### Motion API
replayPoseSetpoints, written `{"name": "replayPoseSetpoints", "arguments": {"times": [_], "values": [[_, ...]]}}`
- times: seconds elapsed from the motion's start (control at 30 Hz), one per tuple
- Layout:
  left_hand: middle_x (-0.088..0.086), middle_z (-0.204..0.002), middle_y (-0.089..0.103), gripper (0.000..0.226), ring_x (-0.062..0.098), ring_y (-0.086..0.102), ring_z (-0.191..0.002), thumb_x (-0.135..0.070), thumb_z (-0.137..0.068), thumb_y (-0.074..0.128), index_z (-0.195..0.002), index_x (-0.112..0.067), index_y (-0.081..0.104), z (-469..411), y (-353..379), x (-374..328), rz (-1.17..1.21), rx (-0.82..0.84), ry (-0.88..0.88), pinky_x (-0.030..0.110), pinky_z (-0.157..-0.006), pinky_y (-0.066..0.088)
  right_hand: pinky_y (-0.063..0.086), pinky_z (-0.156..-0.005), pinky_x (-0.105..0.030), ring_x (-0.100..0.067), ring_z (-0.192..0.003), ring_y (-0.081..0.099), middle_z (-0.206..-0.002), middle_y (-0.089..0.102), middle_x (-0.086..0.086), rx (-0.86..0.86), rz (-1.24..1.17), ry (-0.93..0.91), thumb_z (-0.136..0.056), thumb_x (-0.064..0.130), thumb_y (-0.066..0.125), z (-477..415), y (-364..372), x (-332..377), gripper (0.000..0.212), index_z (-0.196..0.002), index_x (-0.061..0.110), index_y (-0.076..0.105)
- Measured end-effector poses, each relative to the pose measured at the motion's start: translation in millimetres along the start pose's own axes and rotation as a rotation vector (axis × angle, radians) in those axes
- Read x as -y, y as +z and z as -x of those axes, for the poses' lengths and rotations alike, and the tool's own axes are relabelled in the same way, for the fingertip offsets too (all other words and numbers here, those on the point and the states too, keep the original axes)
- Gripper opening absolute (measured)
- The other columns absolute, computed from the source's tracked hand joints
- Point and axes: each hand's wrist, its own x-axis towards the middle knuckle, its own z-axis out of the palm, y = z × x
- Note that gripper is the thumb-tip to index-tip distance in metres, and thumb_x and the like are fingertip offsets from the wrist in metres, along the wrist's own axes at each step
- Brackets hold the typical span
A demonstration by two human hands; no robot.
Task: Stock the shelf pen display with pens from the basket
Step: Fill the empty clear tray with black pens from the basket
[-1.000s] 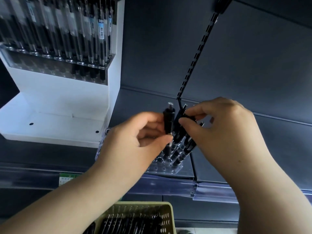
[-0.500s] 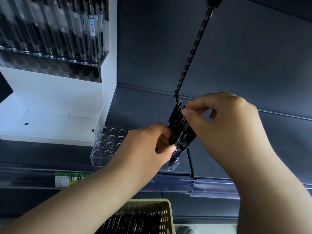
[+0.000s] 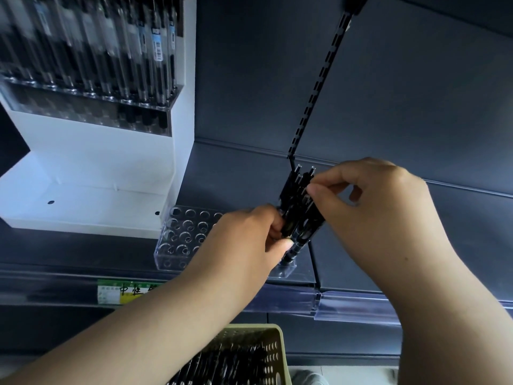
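Pens [image 3: 298, 207], slim black, pinched by left hand [image 3: 244, 245] and right hand [image 3: 374, 212] at clear rack [image 3: 180, 240].

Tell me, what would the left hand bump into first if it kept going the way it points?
Probably the right hand. The left hand points up and rightward, gripping the black pens, and the right hand pinches one pen's top just beyond. Depth is unclear.
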Motion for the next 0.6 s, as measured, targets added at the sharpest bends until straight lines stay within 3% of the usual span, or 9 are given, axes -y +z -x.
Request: {"name": "replayPoseSetpoints", "arguments": {"times": [0.2, 0.4, 0.6], "values": [[-0.018, -0.08, 0.062, 0.014, -0.003, 0.057, -0.075, -0.038, -0.084, 0.065, -0.091, -0.027, 0.061, -2.0, -0.4, 0.4, -0.012, 0.012, -0.013, -0.001, -0.061, 0.035, 0.031, -0.062, -0.002, -0.005, -0.073, 0.044, -0.075, 0.054, 0.02, 0.012, 0.02, 0.01, -0.081, 0.028, 0.065, 2.3, 1.0, -1.4, 0.006, -0.079, 0.031, 0.07], [-0.014, -0.087, 0.065, 0.015, 0.001, 0.059, -0.079, -0.038, -0.086, 0.063, -0.093, -0.025, 0.06, -0.7, 1.9, -0.3, -0.022, -0.002, 0.001, 0.009, -0.066, 0.042, 0.031, -0.062, -0.004, -0.006, -0.072, 0.045, -0.073, 0.054, 0.021, -0.01, 0.024, 0.001, -0.081, 0.025, 0.066, 1.4, 1.3, -2.7, 0.009, -0.076, 0.031, 0.07], [-0.012, -0.088, 0.064, 0.013, 0.004, 0.059, -0.081, -0.036, -0.087, 0.061, -0.093, -0.024, 0.059, 1.1, 2.7, -2.8, -0.046, -0.02, 0.033, 0.018, -0.073, 0.046, 0.031, -0.065, 0.002, 0.005, -0.068, 0.045, -0.068, 0.051, 0.025, -0.06, -0.013, -0.004, -0.08, 0.023, 0.065, 1.5, -0.1, -3.2, 0.011, -0.072, 0.03, 0.068]]}}
